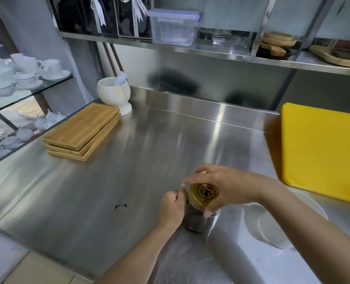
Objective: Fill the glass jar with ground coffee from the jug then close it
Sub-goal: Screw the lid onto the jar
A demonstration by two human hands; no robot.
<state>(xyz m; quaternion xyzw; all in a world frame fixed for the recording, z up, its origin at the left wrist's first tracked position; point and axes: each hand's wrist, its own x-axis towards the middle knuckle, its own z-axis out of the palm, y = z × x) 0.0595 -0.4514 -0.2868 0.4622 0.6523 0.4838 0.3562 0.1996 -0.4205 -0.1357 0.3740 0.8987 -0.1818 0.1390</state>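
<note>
A glass jar [198, 221] holding dark ground coffee stands on the steel counter near its front edge. A gold lid [204, 193] with a dark round logo sits on the jar's mouth. My right hand [229, 187] reaches over from the right, fingers and thumb wrapped around the lid's rim. My left hand [173, 208] grips the jar's left side at the neck. A white jug [272, 226] stands just right of the jar, partly hidden under my right forearm.
A yellow cutting board [321, 150] lies at the right. Stacked wooden trays [82, 131] and a white mortar with pestle [114, 95] sit at the back left. A small spill of coffee grounds [120, 206] marks the counter left of the jar. Shelves overhead.
</note>
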